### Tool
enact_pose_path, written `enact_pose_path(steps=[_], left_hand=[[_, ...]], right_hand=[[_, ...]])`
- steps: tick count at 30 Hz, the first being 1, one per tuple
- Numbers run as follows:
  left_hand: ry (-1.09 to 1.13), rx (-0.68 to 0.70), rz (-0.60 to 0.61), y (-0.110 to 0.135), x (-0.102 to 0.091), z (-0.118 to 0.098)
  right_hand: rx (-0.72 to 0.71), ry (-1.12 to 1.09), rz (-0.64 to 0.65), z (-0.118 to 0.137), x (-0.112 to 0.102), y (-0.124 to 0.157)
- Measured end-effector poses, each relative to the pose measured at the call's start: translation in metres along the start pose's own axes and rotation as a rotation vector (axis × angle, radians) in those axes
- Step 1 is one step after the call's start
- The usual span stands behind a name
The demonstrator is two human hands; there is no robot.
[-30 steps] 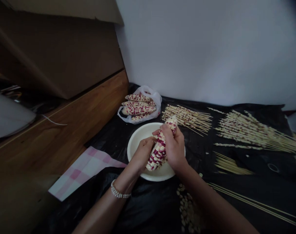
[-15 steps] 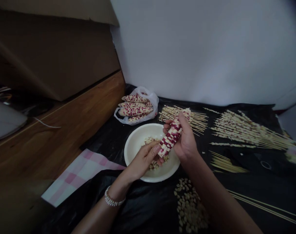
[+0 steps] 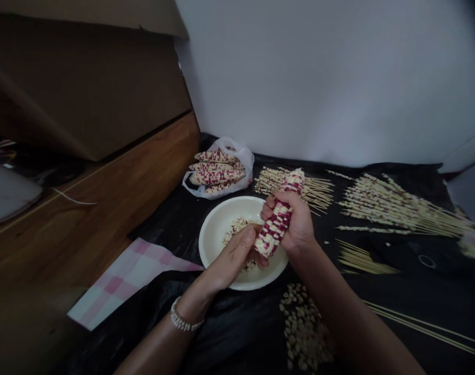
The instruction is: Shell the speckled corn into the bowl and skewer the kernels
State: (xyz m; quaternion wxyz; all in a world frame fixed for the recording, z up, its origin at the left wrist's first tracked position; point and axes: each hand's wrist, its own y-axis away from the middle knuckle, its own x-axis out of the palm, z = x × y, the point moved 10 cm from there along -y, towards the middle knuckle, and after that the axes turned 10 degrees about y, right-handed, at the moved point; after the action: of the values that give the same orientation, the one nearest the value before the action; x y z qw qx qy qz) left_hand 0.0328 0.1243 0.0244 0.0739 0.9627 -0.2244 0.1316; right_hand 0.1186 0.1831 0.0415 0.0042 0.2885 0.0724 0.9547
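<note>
A red-and-white corn cob (image 3: 279, 213) is held tilted over the far right rim of the white bowl (image 3: 214, 229), its lower end dipping toward the loose kernels (image 3: 237, 229) already lying inside. The right hand (image 3: 296, 224) is wrapped closed around the cob's upper half, while the left hand (image 3: 233, 255) curls in against the cob's lower end, thumb pressed to the kernels there. The cob looks stiff and fairly light, with a bumpy, somewhat slick skin of kernels, so a full grasp around the middle or upper part seems the surest hold. The bowl sits on a black sheet (image 3: 397, 281); a heap of shelled kernels (image 3: 303, 328) lies on it near the front edge, just beside the right forearm. Toward the sheet's far left corner a plastic bag (image 3: 243, 156) holds more cobs (image 3: 216, 174), and bundles of skewers (image 3: 394, 208) spread along the far side. A pink checked cloth (image 3: 128, 276) lies at the sheet's left edge.
</note>
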Motion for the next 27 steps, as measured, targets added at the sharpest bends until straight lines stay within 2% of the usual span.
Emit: enact_pose_path(steps=[4, 10, 14, 21, 24, 27], left_hand=[[-0.156, 0.038, -0.028, 0.004, 0.001, -0.005], [-0.402, 0.187, -0.123, 0.007, 0.005, -0.016], [-0.391, 0.206, -0.198, 0.006, -0.002, -0.017], [-0.212, 0.079, -0.049, 0.005, 0.0, -0.008], [-0.302, 0.127, -0.05, 0.005, -0.002, -0.014], [-0.423, 0.182, -0.087, 0.005, -0.004, -0.021]], right_hand=[[-0.035, 0.056, -0.013, 0.0, 0.003, 0.003], [-0.115, 0.05, -0.063, 0.003, -0.001, 0.005], [-0.096, 0.05, -0.058, 0.0, 0.001, 0.007], [-0.118, 0.124, -0.033, 0.005, 0.002, 0.008], [-0.063, 0.147, -0.002, -0.001, 0.005, 0.006], [-0.067, 0.172, -0.071, -0.002, 0.001, 0.006]])
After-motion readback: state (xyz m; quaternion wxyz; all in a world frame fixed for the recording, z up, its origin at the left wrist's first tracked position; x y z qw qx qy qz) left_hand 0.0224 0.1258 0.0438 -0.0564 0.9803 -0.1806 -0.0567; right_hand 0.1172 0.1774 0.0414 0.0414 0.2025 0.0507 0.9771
